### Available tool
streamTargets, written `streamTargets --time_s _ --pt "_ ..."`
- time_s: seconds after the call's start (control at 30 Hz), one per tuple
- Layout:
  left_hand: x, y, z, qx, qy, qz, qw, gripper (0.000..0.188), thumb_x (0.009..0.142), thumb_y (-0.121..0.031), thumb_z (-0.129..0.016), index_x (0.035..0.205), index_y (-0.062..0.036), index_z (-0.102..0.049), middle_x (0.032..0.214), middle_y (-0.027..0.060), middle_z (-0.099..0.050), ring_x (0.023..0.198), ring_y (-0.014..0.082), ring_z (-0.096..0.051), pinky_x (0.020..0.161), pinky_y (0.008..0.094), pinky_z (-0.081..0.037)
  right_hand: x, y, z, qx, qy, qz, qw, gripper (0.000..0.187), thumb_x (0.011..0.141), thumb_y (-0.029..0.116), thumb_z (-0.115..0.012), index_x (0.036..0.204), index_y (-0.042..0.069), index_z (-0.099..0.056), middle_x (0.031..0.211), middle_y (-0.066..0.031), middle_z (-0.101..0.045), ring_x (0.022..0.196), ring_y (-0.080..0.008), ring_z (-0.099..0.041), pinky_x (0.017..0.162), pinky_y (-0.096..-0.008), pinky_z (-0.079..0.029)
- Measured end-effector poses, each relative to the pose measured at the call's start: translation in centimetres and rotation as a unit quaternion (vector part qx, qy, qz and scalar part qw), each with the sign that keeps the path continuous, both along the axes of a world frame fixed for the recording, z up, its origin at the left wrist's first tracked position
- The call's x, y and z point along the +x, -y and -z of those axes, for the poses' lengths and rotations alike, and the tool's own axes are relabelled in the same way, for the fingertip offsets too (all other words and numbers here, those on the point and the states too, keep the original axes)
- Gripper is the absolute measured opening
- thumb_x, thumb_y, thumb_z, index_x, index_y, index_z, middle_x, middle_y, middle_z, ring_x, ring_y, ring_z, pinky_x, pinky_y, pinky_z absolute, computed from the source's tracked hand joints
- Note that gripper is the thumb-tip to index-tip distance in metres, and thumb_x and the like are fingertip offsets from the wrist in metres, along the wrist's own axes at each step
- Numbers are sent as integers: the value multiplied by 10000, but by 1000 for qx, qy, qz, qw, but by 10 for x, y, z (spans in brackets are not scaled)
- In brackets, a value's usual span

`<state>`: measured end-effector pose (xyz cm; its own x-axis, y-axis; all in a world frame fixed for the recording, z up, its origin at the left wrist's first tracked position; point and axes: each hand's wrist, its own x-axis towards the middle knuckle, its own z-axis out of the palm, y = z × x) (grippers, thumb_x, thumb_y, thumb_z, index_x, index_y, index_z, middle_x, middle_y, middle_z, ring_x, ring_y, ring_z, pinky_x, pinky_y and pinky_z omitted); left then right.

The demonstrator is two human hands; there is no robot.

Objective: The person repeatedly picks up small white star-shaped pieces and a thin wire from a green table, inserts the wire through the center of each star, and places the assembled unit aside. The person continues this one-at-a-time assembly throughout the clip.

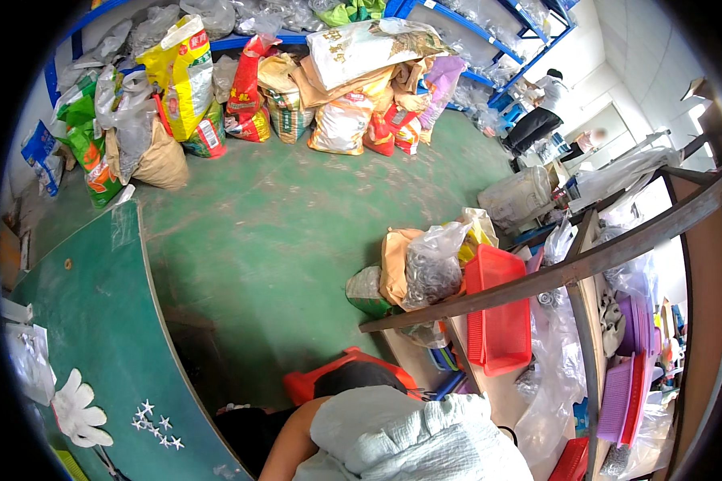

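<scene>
Cannot tell grip: no sight of either hand. Handle small stars (165, 422) on bench (108, 313) singly, clear of white glove (80, 413).

Counter (88, 313), on my left: open surface across its middle and far part, where my hand could pass low; one small ring (68, 263) lies there. The near end is obstructed: a white glove (80, 410), a dark tool (108, 463) just beside it, and star-shaped pieces (157, 426) to the right, with a narrow lane between glove and pieces. Floor (297, 216): wide open ground ahead, bounded by filled sacks (341, 124) on the far side. Right side: a metal beam (618, 255) crosses above a red basket (505, 341), obstructing reach from over it.
</scene>
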<state>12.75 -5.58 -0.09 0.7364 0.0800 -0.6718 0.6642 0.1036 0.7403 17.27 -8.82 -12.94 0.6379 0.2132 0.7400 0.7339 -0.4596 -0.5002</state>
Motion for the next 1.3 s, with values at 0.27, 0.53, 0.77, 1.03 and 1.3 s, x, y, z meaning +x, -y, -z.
streamTargets --time_s 0.27,0.53,0.77,1.03,1.3 --pt "-9 -8 -3 -51 10 -82 995 228 873 -323 -552 809 -134 -442 656 -35 -370 500 71 -296 391 239 -242 -6 -16 14 -34 -85 -65 994 243 750 194 -466 589 28 -543 780 -197 -531 734 -325 -482 668 -427 -362" --pt "-38 -41 -4 5 153 -336 929 242 860 -280 -595 727 -131 -457 561 -70 -333 428 27 -248 331 189 -195 -26 48 -72 -18 -275 -16 961 119 786 127 -541 707 46 -577 744 -103 -525 732 -268 -469 683 -367 -374" --pt "-79 -27 -24 -139 168 -297 930 97 894 -136 -539 886 -39 -539 666 -6 -461 498 56 -388 381 164 -261 -33 50 -99 56 -207 -25 976 124 736 -23 -571 851 5 -606 889 -101 -584 793 -253 -550 710 -328 -431" --pt "-95 -47 -13 -191 160 -200 948 178 880 -106 -552 1022 -1 -575 696 16 -496 511 70 -389 401 173 -238 -57 55 -121 340 -528 -135 767 134 834 28 -595 950 -37 -609 829 -44 -612 712 -91 -549 657 -231 -445" --pt "-97 -61 -29 -177 201 -163 950 180 803 -12 -624 982 5 -624 739 9 -561 569 41 -462 473 158 -334 -91 41 -160 378 -609 -194 670 140 842 19 -583 967 -40 -603 844 -51 -599 766 -114 -555 716 -240 -441"
